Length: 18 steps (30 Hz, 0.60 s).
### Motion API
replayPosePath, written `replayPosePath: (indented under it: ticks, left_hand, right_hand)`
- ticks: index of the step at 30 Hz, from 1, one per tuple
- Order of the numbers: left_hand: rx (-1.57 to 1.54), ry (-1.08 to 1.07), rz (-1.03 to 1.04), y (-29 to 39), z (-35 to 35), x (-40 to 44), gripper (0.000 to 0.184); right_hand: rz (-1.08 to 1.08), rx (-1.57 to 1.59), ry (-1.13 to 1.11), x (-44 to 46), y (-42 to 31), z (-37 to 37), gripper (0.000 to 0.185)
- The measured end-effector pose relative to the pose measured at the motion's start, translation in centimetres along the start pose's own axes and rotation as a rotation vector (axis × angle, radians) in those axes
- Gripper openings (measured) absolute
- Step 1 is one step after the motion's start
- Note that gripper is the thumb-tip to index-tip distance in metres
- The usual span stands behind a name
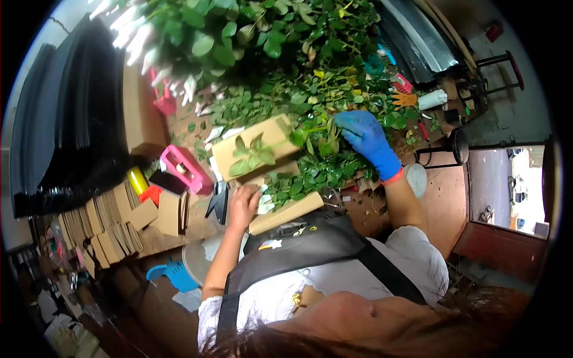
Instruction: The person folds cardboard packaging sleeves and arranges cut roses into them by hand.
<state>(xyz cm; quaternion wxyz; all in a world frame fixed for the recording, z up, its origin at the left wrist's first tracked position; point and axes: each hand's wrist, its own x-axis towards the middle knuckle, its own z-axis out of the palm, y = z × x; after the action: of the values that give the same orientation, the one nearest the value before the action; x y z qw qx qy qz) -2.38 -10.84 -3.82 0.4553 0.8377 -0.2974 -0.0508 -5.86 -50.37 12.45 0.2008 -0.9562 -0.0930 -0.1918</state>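
Observation:
My right hand (361,134), in a blue glove with a red cuff, is closed on a leafy stem (292,138). The stem runs to the left over a cardboard piece (230,156), its leaves spreading across the board. My bare left hand (243,206) lies low at the bench edge, fingers loosely bent, and nothing shows clearly in its grasp. Just left of it is a black tool (218,201), possibly a stapler. A rolled cardboard sheet (286,213) lies between my left hand and my apron. Cut greenery (310,176) covers the bench below the stem.
A large leafy heap (256,36) with white-wrapped heads fills the far side. On the left are a pink tape dispenser (186,170), yellow tape roll (137,181), cardboard stacks (107,224) and black sheets (71,119). An orange glove (404,99) lies at right.

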Motion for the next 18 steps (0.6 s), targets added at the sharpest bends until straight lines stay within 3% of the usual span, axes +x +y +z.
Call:
replayPosePath:
  ticks: [2,4,6,8,11,13,14,15,18]
  left_hand:
    - [-0.047,-0.028,-0.119,0.4,0.0,0.0,0.012]
    - [-0.031,0.001,-0.069,0.4,0.0,0.2,0.012]
    - [-0.041,0.002,-0.065,0.3,0.0,0.2,0.012]
    - [-0.052,-0.002,-0.097,-0.1,-0.1,0.0,0.012]
    - [-0.082,-0.002,-0.113,-0.3,0.4,0.0,0.010]
    - [-0.133,-0.013,-0.167,-0.2,0.6,-0.1,0.010]
    - [-0.138,-0.018,-0.172,-0.2,0.6,-0.1,0.011]
    - [-0.142,-0.023,-0.174,-0.1,0.5,-0.1,0.011]
    - [-0.131,-0.044,-0.178,0.2,0.3,0.0,0.012]
  right_hand:
    - [0.016,0.044,-0.019,-0.6,-1.2,0.6,0.029]
    - [0.100,0.089,0.059,-2.0,0.4,-0.4,0.028]
    - [0.335,-0.207,0.152,-5.2,5.8,-2.3,0.027]
    - [0.589,-0.793,0.016,-8.9,11.2,-6.3,0.037]
    - [0.707,-0.918,0.158,-8.4,12.0,-8.2,0.036]
    - [0.468,-0.564,0.249,-4.2,9.6,-4.7,0.040]
    - [0.479,-0.269,0.177,-2.0,7.6,-1.8,0.040]
    - [0.282,-0.116,0.112,-0.7,7.9,1.9,0.041]
    - [-0.042,-0.225,-0.028,4.9,7.5,13.0,0.034]
